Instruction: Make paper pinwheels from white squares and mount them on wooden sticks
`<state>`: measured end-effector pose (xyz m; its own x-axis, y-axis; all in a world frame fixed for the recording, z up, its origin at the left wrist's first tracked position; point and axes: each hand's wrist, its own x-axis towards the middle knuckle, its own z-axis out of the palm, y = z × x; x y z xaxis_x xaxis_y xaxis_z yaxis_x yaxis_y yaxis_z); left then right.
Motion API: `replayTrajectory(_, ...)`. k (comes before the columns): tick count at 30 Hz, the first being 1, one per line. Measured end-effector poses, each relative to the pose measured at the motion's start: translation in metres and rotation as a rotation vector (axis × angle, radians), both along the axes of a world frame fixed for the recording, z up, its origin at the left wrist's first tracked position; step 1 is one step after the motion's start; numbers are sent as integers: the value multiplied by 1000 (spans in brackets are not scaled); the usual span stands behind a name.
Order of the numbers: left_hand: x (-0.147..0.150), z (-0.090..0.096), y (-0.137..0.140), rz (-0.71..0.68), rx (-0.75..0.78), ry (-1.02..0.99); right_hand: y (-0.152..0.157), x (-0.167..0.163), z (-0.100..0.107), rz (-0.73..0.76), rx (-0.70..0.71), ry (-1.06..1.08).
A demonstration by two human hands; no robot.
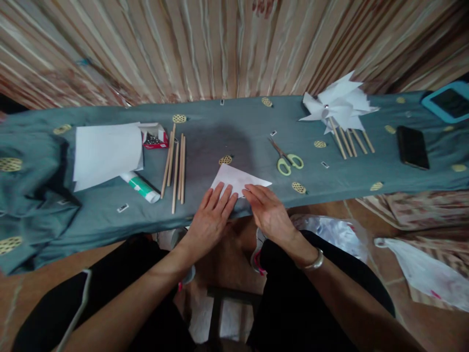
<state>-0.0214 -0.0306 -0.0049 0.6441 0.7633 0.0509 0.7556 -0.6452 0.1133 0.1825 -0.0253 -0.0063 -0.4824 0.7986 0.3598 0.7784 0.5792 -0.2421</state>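
Note:
A folded white sheet of paper (236, 177), roughly triangular, lies at the front edge of the cloth-covered table. My left hand (214, 215) rests on its left part with the fingers stretched out flat. At the paper's lower right edge, my right hand (266, 208) presses with its fingers held together; its thumb is mostly hidden. Green-handled scissors (287, 161) lie to the right of the paper, blades pointing away from me. Several wooden sticks (178, 168) lie to the left of it.
At left are white sheets (108, 154), a red box of small metal pieces (156, 139) and a green-and-white glue stick (141, 187). Several paper pinwheels on sticks (340, 107), a black phone (413, 146) and a blue-framed device (449, 102) lie at right. A curtain (234, 49) hangs behind.

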Motion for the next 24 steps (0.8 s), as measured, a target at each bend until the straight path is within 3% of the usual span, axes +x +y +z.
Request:
replayTrajectory(19,-59,1,-48,109,35,61,-2,3,-5,9,-1,24)
replayTrajectory(24,-74,-9,-64,152,85,56,-1,4,-7,4,1,65)
